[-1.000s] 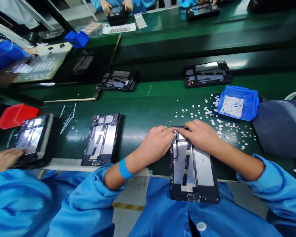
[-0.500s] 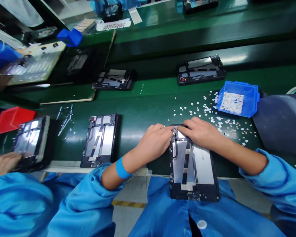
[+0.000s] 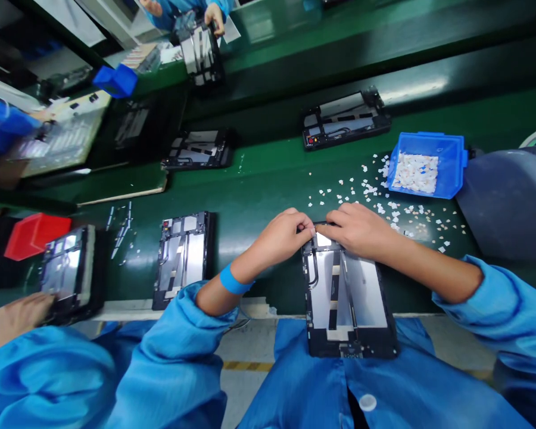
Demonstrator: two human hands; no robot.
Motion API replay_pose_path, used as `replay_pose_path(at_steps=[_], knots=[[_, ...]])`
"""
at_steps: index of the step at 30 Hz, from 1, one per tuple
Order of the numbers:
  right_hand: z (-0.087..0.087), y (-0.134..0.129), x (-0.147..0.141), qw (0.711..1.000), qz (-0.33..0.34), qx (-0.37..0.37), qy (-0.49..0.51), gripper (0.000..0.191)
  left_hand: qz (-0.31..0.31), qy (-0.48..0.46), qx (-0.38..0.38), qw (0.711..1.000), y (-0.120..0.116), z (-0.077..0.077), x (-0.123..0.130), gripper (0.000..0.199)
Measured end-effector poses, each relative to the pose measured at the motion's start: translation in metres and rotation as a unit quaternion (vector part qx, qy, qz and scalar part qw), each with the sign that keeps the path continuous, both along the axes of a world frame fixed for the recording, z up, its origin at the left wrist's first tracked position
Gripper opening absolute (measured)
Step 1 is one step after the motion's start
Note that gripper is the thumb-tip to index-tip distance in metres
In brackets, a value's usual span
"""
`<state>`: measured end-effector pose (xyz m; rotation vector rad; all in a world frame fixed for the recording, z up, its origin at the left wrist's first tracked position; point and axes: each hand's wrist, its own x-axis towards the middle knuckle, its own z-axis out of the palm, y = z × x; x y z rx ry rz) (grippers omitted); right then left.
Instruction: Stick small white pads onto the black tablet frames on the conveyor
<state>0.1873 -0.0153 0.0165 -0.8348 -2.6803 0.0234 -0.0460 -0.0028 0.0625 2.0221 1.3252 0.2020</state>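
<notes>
An opened tablet (image 3: 366, 292) with silver battery panels, cables and a black frame leans over the bench edge against my blue coat. Above its top left corner, my left hand (image 3: 286, 233) has thumb and index finger pinched together; what lies between them is too small to make out. My right hand (image 3: 357, 229) rests on the tablet's top edge, fingers bent and one digit pointing toward the left fingertips. Small white pieces (image 3: 370, 190) lie scattered beyond my hands, spilling from a blue bin (image 3: 451, 173) that holds many more.
Another opened tablet (image 3: 183, 256) lies to the left. Beyond it, a co-worker's hand (image 3: 22, 316) touches a tablet (image 3: 65, 268) near a red bin (image 3: 36, 235). More tablets lie farther back, including one (image 3: 346, 122). A dark grey object (image 3: 509, 208) stands right.
My left hand has lifted slightly off the tablet's top edge, its thumb and index finger now pinched. Across the bench, a person's hand now holds up a tablet. The view has shifted slightly.
</notes>
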Motion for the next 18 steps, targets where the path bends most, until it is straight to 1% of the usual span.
replay_pose_path(at_steps=[5,10,14,18], knots=[[-0.003,0.0,0.0,1.0,0.001,0.005,-0.002,0.03,-0.008,0.04,0.016,0.999,-0.001,0.003,0.004,0.012],[-0.003,0.001,0.001,1.0,0.004,0.009,0.001,0.031,-0.012,0.054,0.022,0.998,-0.001,0.004,0.006,0.014],[-0.001,0.001,0.0,1.0,0.004,0.006,0.0,0.03,-0.004,0.052,0.03,0.998,-0.002,0.0,0.007,0.013],[-0.001,0.0,0.0,1.0,0.004,0.001,0.002,0.03,0.01,0.042,0.064,0.997,-0.009,-0.007,0.008,0.011]])
